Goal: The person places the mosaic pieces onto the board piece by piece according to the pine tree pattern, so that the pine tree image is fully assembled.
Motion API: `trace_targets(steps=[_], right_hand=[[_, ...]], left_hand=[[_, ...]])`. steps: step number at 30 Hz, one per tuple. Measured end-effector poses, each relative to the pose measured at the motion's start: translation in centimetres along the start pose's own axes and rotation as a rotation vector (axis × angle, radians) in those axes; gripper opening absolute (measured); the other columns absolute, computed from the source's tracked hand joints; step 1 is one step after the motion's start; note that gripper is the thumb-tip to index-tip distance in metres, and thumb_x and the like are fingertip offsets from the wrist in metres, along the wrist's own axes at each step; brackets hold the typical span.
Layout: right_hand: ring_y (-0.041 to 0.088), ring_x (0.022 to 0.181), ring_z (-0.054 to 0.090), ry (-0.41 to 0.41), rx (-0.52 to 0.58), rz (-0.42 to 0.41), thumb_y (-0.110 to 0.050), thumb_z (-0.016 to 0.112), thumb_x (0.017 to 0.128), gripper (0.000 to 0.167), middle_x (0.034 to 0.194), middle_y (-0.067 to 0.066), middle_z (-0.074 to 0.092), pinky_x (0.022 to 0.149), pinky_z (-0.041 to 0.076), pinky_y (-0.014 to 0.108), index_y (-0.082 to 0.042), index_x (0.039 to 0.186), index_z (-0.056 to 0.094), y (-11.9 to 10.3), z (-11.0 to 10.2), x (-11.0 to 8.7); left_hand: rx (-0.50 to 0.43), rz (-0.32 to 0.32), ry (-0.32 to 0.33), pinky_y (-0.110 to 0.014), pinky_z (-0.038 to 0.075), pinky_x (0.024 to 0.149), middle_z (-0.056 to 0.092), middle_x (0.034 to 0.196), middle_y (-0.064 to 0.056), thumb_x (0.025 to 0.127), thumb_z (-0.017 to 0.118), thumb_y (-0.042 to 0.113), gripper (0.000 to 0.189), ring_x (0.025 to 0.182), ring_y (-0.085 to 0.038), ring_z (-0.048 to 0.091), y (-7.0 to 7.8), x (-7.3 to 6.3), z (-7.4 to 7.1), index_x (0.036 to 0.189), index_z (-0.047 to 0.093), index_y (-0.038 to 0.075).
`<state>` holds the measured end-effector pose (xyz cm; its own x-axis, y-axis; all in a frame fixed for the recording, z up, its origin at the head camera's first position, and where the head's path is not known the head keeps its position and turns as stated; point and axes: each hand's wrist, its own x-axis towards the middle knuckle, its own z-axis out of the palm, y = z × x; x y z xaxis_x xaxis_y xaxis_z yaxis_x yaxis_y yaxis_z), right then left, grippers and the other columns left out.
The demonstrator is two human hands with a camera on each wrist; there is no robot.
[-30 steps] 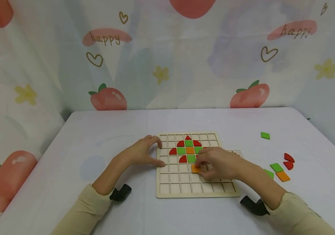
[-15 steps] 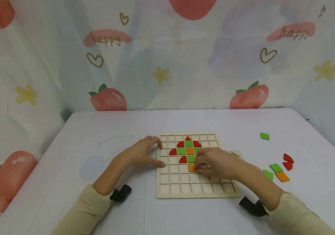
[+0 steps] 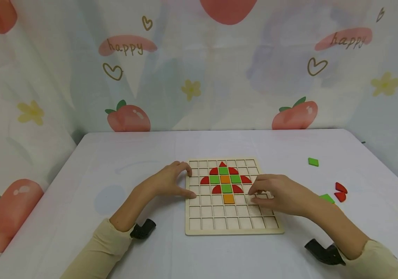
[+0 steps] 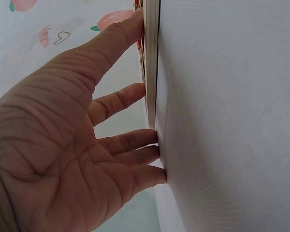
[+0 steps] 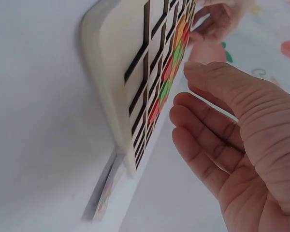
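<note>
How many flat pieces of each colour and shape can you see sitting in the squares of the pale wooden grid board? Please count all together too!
Red flat triangle: 1
Red flat quarter-circle pieces: 6
Green flat square pieces: 4
Orange flat square pieces: 2
Total seen on the pale wooden grid board: 13

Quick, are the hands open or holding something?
Left hand: open, touching the grid board.
Right hand: open, holding nothing, over the board's right side.

Pale gridded board (image 3: 207, 223), lying flat, lower orange tile (image 3: 228, 199) on it, below green tile (image 3: 226, 188)
</note>
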<state>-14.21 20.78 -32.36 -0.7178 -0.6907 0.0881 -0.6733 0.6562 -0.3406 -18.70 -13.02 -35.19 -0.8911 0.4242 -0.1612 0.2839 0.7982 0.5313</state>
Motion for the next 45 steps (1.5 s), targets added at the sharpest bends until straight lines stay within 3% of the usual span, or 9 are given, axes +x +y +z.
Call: trace_targets(steps=[6,15,26,30,38,45], right_hand=[[0.006,0.085,0.062,0.054,-0.047,0.052,-0.016,0.084,0.086,0.018,0.097,-0.018,0.064,0.074,0.057,0.028,-0.022,0.102,0.076,1.4,-0.9,-2.0],[0.001,0.079,0.061,0.247,-0.170,-0.062,0.003,0.087,0.071,0.036,0.091,-0.019,0.065,0.061,0.050,0.021,-0.020,0.097,0.077,4.3,-1.3,-4.9],[-0.001,0.079,0.059,0.256,-0.194,0.021,0.003,0.087,0.070,0.038,0.089,-0.017,0.066,0.062,0.051,0.024,-0.020,0.097,0.074,6.5,-2.0,-8.0],[-0.002,0.079,0.058,0.224,-0.190,0.060,0.000,0.087,0.071,0.037,0.091,-0.015,0.067,0.062,0.051,0.024,-0.020,0.100,0.074,7.2,-2.1,-9.0],[-0.004,0.078,0.053,0.184,-0.216,0.153,-0.010,0.093,0.068,0.040,0.092,-0.017,0.066,0.067,0.049,0.023,-0.020,0.102,0.074,7.5,-1.6,-11.0],[-0.005,0.074,0.047,0.160,-0.178,0.234,-0.020,0.095,0.069,0.039,0.090,-0.019,0.064,0.061,0.044,0.022,-0.018,0.103,0.074,7.5,-1.1,-12.5]], left_hand=[[-0.001,0.005,0.001,-0.052,0.043,0.110,0.050,0.146,-0.011,0.077,0.090,0.044,0.058,0.135,-0.030,0.048,0.0,0.0,-0.1,0.119,0.057,0.022],[0.004,-0.007,-0.004,-0.052,0.044,0.110,0.050,0.145,-0.011,0.077,0.090,0.044,0.058,0.133,-0.030,0.049,0.1,-0.1,-0.2,0.119,0.057,0.022],[0.002,-0.024,0.000,-0.053,0.045,0.108,0.049,0.147,-0.011,0.077,0.090,0.045,0.058,0.134,-0.030,0.049,0.2,-0.1,-0.1,0.119,0.057,0.023],[0.005,-0.030,0.001,-0.053,0.045,0.108,0.050,0.147,-0.011,0.077,0.090,0.045,0.058,0.133,-0.030,0.049,0.3,0.0,0.0,0.119,0.057,0.023],[0.002,-0.023,0.002,-0.053,0.045,0.108,0.049,0.147,-0.011,0.077,0.090,0.046,0.058,0.133,-0.031,0.049,0.1,0.0,0.0,0.119,0.057,0.023],[0.002,-0.026,0.001,-0.053,0.045,0.108,0.049,0.147,-0.011,0.076,0.090,0.045,0.058,0.134,-0.031,0.049,0.1,0.0,0.0,0.119,0.057,0.024]])
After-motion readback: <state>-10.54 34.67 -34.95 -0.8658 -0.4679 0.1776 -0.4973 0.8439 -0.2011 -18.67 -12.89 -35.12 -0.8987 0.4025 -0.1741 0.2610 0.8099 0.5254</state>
